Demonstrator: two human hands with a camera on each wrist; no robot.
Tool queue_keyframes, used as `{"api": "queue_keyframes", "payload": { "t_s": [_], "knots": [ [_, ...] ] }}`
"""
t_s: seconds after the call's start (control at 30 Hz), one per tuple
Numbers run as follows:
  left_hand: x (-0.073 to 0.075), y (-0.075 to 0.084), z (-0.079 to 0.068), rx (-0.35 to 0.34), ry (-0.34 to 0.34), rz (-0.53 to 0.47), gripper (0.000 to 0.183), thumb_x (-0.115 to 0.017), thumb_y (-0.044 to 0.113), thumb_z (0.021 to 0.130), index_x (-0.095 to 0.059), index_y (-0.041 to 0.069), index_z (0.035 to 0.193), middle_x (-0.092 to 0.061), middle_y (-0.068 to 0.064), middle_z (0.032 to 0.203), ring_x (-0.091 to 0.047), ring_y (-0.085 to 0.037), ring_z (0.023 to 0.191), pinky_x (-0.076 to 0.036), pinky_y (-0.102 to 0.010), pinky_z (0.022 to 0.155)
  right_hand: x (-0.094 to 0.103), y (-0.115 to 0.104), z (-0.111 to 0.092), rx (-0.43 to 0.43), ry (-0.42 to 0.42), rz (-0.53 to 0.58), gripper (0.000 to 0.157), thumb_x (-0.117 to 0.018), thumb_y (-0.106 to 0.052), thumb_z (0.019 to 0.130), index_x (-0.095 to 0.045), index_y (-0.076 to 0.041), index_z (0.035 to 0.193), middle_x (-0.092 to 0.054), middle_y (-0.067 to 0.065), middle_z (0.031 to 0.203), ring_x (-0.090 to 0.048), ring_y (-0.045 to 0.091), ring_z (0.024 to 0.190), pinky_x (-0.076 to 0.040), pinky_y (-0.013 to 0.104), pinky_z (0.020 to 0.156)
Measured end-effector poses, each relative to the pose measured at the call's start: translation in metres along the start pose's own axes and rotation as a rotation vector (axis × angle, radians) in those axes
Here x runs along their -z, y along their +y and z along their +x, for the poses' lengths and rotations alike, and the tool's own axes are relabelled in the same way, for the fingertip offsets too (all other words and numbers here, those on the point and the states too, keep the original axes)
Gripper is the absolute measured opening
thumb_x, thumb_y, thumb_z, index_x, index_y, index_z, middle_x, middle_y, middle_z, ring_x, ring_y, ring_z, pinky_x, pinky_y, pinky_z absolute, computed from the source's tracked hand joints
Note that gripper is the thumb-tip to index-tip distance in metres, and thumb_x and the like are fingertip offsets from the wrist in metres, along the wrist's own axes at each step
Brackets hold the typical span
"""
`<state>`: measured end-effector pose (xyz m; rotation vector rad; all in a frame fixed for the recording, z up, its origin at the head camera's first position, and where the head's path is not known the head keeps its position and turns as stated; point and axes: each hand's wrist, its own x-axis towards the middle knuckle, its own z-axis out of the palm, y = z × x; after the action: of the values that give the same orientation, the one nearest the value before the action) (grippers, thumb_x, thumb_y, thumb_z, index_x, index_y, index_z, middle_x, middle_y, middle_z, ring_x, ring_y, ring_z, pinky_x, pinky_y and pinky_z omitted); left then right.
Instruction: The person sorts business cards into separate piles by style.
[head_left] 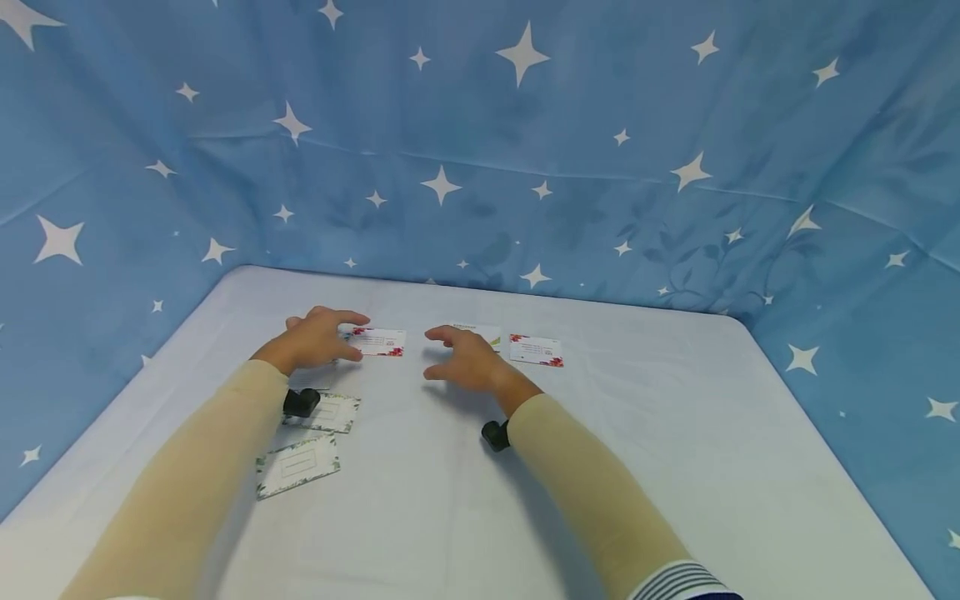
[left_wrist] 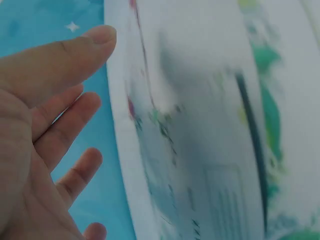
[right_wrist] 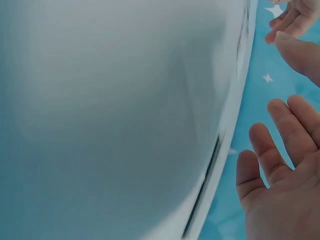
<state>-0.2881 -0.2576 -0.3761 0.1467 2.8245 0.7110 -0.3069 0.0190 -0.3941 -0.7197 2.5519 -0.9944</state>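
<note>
Behind R hand (head_left: 470,362), ctr card (head_left: 486,334) is partly hidden.

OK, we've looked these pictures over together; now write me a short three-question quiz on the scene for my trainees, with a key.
1. Multiple choice: in the head view, what colour is the table? A) black B) white C) green
2. True or false: the right hand is gripping a card.
3. Short answer: in the head view, which hand is nearer the lowest leaf-bordered card?

Key:
1. B.
2. False; the right wrist view shows it holding nothing.
3. The left hand.
</note>
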Motion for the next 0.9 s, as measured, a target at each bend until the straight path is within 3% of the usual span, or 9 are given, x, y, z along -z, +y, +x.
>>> {"api": "queue_keyframes", "payload": {
  "t_s": [0.2,0.4,0.67,0.9],
  "knots": [
    [-0.002,-0.01,0.008,0.008,-0.016,0.048,0.069,-0.076,0.027,0.089,-0.048,0.013,0.15,-0.049,-0.024,0.142,-0.031,-0.045,0.133,-0.015,-0.07,0.098,-0.011,-0.005,0.006,-0.024,-0.025,-0.019,0.065,-0.078,-0.025,0.089,-0.051,-0.016,0.147,-0.052,0.001,0.146,-0.046,0.022,0.133,-0.039,0.04,0.106],
    [-0.006,-0.014,0.013,-0.003,-0.018,0.04,0.059,-0.075,0.024,0.09,-0.055,0.011,0.143,-0.052,-0.02,0.14,-0.033,-0.042,0.13,-0.014,-0.067,0.097,-0.013,-0.009,0.008,-0.038,-0.031,-0.042,0.065,-0.078,-0.026,0.089,-0.05,-0.018,0.148,-0.051,0.0,0.146,-0.046,0.02,0.133,-0.039,0.039,0.106],
    [-0.013,-0.003,0.012,-0.019,-0.031,0.051,0.053,-0.079,0.026,0.086,-0.063,0.016,0.136,-0.052,-0.018,0.131,-0.038,-0.036,0.119,-0.021,-0.055,0.089,-0.011,-0.006,0.005,-0.086,-0.011,-0.083,0.065,-0.078,-0.028,0.089,-0.051,-0.019,0.147,-0.052,0.002,0.145,-0.048,0.021,0.131,-0.04,0.039,0.105],
    [-0.02,0.02,0.012,-0.126,-0.011,0.038,0.049,-0.08,0.027,0.084,-0.065,0.017,0.13,-0.059,-0.009,0.13,-0.038,-0.032,0.126,-0.019,-0.057,0.093,-0.003,-0.002,0.0,-0.106,0.012,-0.12,0.067,-0.078,-0.032,0.089,-0.05,-0.017,0.148,-0.051,0.004,0.147,-0.048,0.024,0.131,-0.039,0.042,0.107]
  ]
}}
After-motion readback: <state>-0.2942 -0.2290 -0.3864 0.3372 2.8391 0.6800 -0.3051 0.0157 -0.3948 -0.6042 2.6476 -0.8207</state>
